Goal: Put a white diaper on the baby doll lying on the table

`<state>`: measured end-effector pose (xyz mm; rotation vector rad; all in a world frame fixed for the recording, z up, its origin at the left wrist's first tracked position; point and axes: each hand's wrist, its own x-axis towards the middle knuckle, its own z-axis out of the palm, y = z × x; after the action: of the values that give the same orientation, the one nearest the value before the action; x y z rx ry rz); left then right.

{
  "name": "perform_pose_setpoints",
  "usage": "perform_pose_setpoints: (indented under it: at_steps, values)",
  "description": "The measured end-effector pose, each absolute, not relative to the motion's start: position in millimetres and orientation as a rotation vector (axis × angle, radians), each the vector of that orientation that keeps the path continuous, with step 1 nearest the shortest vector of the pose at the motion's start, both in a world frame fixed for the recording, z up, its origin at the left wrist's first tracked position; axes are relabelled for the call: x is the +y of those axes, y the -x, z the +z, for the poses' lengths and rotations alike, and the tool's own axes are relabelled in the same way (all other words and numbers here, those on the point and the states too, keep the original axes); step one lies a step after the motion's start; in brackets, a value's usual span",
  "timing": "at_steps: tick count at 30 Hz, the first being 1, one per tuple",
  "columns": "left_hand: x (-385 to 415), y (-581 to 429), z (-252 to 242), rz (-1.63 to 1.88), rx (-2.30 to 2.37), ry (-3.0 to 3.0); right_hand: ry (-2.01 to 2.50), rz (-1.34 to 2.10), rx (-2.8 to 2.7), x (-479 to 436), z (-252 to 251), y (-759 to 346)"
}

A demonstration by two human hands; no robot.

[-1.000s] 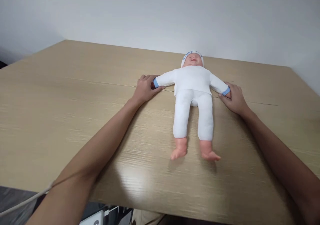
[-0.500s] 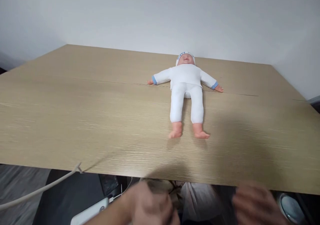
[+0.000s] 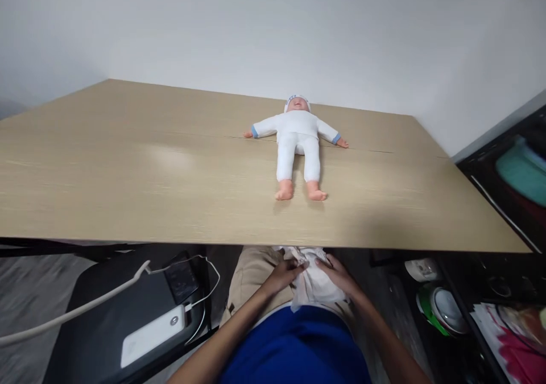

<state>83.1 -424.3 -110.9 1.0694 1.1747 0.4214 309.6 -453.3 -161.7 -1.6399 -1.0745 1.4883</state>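
Observation:
A baby doll (image 3: 298, 127) in white clothes with blue cuffs and a printed white cap lies on its back on the table, arms spread and feet toward me. Below the table's front edge, a thin, crumpled whitish sheet (image 3: 314, 286), cloth-like or plastic, rests in my lap. My left hand (image 3: 282, 276) pinches its left side between thumb and fingers. On its right side my right hand (image 3: 338, 272) grips it, thumb on top. Part of the sheet is hidden under the table edge. Neither hand touches the doll.
The wooden table (image 3: 191, 202) reaches back to a pale wall. At lower left a black chair seat (image 3: 98, 293) bears a white power bank (image 3: 152, 334), a phone (image 3: 181, 279) and a cable. Tins and papers (image 3: 490, 321) stand on a dark shelf at lower right.
Both hands, blurred near the table edge before, are now lower in my lap and on the whitish sheet. The view has shifted, showing more of my lap. The doll lies as before.

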Motion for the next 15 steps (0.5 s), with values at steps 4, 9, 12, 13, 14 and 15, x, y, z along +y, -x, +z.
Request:
perform_pose_setpoints:
  at_steps: [4, 9, 12, 13, 14, 15]
  values:
    - [-451.6, -91.1, -77.3, 0.475, 1.071, -1.006, 1.525, 1.601, -1.067, -475.8, -122.5, -307.5]
    - [-523.7, -64.2, -3.5, 0.570, 0.915, -1.122, 1.377, 1.586, -1.282, -552.8, -12.9, -313.0]
    - [-556.2, -45.9, 25.3, 0.690, 0.911, -1.365, 1.421, 1.349, -1.506, -585.0, 36.9, -309.2]
    - [-560.6, -42.2, 29.2, 0.746, 0.922, -1.433, 1.423, 1.265, -1.541, -587.1, 44.7, -305.9]
    - [-561.1, -40.2, 30.8, 0.801, 0.942, -1.470, 1.429, 1.197, -1.552, -584.4, 48.2, -301.7]
    - [-557.9, -40.0, 30.5, 0.850, 0.976, -1.468, 1.437, 1.145, -1.544, -577.3, 48.1, -296.7]
